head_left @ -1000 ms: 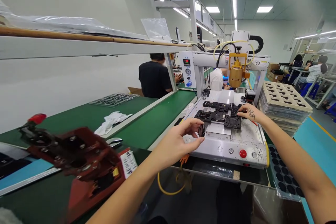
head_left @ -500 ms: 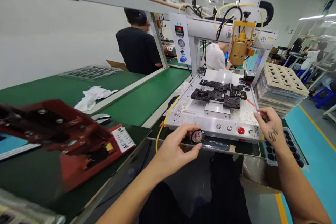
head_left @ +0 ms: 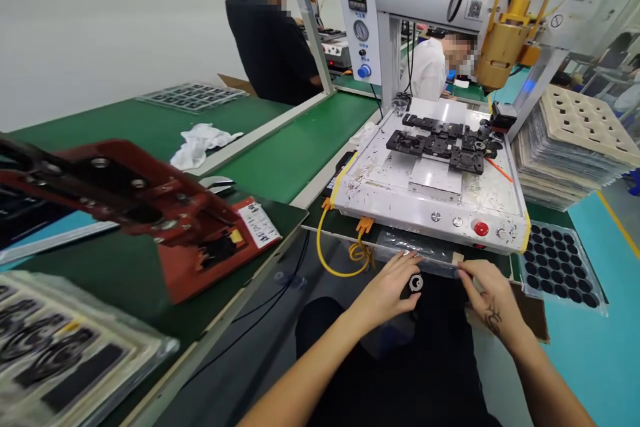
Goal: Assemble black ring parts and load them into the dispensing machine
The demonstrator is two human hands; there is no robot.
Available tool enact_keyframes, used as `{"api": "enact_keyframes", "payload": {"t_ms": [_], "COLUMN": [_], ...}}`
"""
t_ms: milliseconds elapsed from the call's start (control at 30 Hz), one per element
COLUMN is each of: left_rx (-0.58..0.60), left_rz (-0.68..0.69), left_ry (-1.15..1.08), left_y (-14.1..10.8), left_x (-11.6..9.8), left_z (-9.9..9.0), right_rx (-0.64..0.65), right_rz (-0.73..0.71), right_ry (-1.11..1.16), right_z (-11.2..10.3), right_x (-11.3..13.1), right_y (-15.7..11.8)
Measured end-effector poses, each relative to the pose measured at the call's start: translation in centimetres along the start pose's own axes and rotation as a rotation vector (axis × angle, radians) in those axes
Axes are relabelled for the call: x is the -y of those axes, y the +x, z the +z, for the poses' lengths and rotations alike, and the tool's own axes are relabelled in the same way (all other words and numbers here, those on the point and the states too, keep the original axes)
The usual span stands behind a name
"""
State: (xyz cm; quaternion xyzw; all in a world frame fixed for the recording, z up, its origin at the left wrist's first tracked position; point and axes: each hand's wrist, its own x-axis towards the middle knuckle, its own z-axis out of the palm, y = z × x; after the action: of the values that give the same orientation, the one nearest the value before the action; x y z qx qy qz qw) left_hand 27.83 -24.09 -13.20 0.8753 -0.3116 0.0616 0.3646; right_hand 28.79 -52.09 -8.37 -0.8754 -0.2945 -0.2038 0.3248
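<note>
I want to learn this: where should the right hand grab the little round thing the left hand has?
Probably pinch the rim of the round thing at its right edge, the right hand coming from the right. The left hand curls around its left side; the right edge looks free and its circular face shows.

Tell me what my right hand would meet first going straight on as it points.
Your right hand would probably meet the clear plastic film below the machine's front panel first, though depth there is unclear.
</note>
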Motion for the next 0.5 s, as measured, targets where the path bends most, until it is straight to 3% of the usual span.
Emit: {"api": "enact_keyframes", "payload": {"t_ms": [133, 267, 400, 500], "left_rx": [-0.04, -0.081, -0.053, -0.018], "left_rz": [-0.043, -0.079, -0.054, -0.035], "left_ry": [-0.024, -0.042, -0.053, -0.075], "left_y": [-0.3, 1.9, 2.6, 1.6], "left_x": [-0.8, 1.3, 3.5, 3.5], "left_z": [-0.6, -2.2, -3.2, -2.7], "right_rx": [0.1, 0.125, 0.118, 0.114], "right_rz": [-0.046, -0.06, -0.067, -0.073], "right_ry": [0.096, 0.067, 0.021, 0.013], "right_z": [4.3, 7.6, 8.2, 7.2], "right_x": [0.4, 0.1, 0.2, 0.7], "right_y": [1.4, 3.9, 3.1, 1.7]}}
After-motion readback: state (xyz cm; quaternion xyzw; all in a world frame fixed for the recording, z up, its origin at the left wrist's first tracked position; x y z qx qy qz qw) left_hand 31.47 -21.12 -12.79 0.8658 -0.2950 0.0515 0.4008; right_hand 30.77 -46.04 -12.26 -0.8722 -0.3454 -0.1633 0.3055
